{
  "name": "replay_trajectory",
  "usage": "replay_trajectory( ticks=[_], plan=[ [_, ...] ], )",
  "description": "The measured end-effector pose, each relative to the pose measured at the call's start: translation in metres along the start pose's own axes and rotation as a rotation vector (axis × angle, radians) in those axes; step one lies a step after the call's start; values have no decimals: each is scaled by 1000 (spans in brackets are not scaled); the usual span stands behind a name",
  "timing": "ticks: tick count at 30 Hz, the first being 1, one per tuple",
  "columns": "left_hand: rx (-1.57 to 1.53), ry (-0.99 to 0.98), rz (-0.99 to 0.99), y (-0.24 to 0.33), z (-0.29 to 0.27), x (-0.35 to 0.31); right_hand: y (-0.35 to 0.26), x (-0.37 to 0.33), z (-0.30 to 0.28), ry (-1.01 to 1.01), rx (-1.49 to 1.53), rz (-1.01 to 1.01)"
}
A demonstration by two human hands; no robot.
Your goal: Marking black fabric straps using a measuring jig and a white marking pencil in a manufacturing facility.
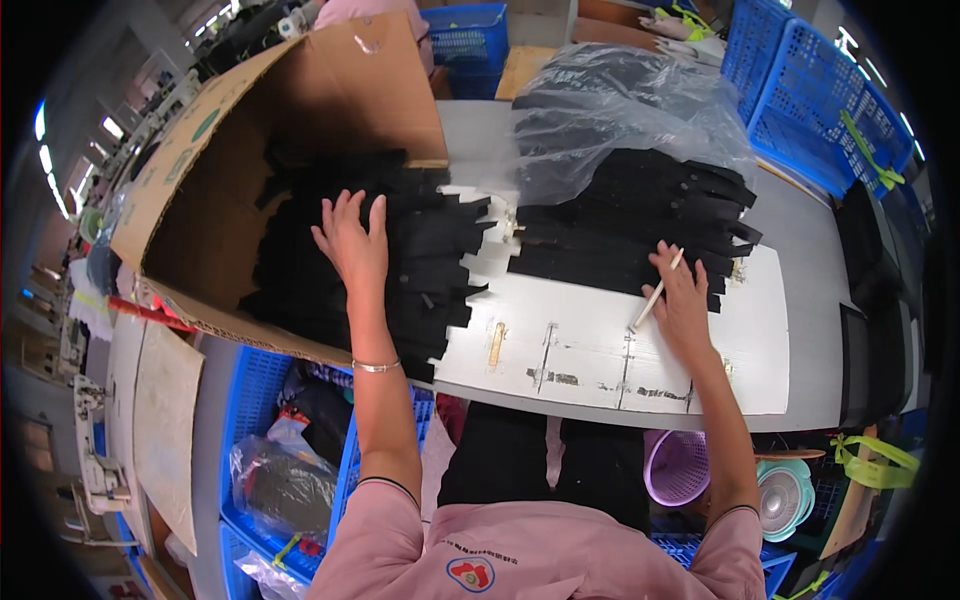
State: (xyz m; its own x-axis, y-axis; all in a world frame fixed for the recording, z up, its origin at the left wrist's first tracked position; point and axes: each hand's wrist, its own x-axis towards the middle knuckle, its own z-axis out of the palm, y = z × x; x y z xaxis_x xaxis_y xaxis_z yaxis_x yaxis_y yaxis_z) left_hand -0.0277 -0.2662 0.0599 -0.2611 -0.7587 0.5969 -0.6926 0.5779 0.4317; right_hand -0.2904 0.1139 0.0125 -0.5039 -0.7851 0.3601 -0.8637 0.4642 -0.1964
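My left hand [357, 245] has its fingers spread over a wide layer of black fabric strips [425, 245], which spills from a tipped cardboard box [385, 75] onto the table. Whether the fingertips touch the cloth I cannot tell. In my right hand [686, 305] a slim white pencil-like stick [648, 308] is held slanting, its lower end close to the white board [590, 350]. The same hand rests at the near edge of a second spread of black fabric pieces [610, 220], some with small round dots like buttons.
Clear plastic sheeting [620, 95] covers more black fabric behind the right-hand pieces. Blue crates [810, 100] stand at the far right, another [465, 40] at the back. Below the table are a purple basket [677, 470] and a blue crate [240, 400] with bagged items.
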Motion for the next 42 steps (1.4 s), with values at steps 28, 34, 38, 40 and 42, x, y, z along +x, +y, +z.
replay_trajectory(
  ticks=[28, 34, 38, 40, 42],
  plan=[
    [-119, 9, 147, 27, -78, -140, -23, -119, -74, 227, 415, 208],
    [39, -101, 77, 9, -52, -185, 4, -153, -43, 232, 177, 285],
    [75, -129, 98, 5, -38, -179, 3, -155, -37, 218, 127, 272],
    [34, -126, 130, 2, -34, -174, 4, -154, -34, 251, 86, 250],
    [-30, -125, 110, 7, -36, -169, 9, -154, -33, 245, 83, 247]
  ],
)
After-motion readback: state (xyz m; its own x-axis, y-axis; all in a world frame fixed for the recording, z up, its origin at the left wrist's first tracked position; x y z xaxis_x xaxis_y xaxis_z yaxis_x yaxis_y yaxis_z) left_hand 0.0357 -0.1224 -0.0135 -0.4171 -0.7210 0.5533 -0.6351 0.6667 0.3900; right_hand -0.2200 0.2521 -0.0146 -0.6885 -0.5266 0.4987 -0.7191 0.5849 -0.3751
